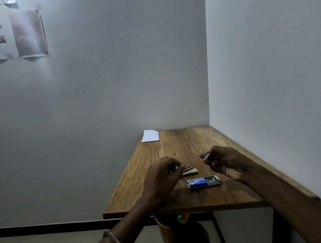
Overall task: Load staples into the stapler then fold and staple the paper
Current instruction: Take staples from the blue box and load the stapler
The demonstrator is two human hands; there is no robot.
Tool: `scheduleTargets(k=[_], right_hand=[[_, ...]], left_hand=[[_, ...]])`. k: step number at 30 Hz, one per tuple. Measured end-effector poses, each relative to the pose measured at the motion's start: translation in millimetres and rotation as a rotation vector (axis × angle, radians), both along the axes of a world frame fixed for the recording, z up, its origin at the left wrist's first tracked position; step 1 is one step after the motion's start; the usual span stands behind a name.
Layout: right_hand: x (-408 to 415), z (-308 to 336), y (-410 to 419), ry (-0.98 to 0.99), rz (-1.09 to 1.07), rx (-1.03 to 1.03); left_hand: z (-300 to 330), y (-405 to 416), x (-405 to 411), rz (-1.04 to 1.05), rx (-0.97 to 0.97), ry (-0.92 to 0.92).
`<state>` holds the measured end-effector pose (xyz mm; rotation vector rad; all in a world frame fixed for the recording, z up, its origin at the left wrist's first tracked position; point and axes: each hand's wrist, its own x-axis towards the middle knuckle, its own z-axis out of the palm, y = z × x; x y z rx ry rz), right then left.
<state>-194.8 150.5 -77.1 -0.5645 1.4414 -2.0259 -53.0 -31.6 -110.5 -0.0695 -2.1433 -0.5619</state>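
My left hand (164, 175) rests on the wooden table (180, 199) and grips the dark rear end of a small stapler (190, 171), whose metal rail and yellow tip stick out to the right. Its top looks open. My right hand (226, 162) hovers above the table to the right and pinches a short grey strip of staples (207, 155) between thumb and fingers. In front of both hands lies an open blue staple box (203, 182) with staples showing at its right end. A white sheet of paper (150, 135) lies at the table's far left corner.
The table stands in a room corner, with a wall close along its right side and another behind it. An orange object (167, 229) sits under the front edge. Printed sheets (13, 35) hang on the wall at upper left.
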Motion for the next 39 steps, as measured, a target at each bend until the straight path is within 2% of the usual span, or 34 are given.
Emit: scheduleTargets(k=[3,7,9,12,17,24,26,31,39], right_hand=[[-3.4,-1.1,-0.6,-0.025,-0.032,0.007],[-5.9,-1.8,-6.9,0.045,-0.064,0.077],[-5.9,-0.3,-12.0,0.074,-0.058,0.097],[-5.3,3.3,-18.9,0.139,-0.038,0.140],[-2.4,10.7,-30.5,0.341,0.005,0.236],[6.6,2.5,-49.9,1.075,-0.031,0.588],[7.4,-1.1,-54.1,1.219,-0.036,0.636],[2.7,-9.3,-56.7,1.318,-0.031,0.648],[0.4,-10.4,-61.1,1.290,-0.019,0.656]], left_hand=[[1.2,-0.4,1.8,0.164,0.071,0.060],[2.1,-5.2,6.5,0.452,0.236,0.129],[1.1,-5.6,6.1,0.511,0.241,0.084],[-1.7,-7.1,2.4,0.562,0.215,-0.099],[-5.1,-15.0,-1.3,0.498,0.275,-0.394],[-6.8,-15.9,1.0,0.376,0.233,-0.460],[-6.8,-15.6,1.3,0.381,0.223,-0.452],[-7.7,-15.3,1.2,0.382,0.221,-0.450],[-9.0,-16.4,0.9,0.371,0.207,-0.464]])
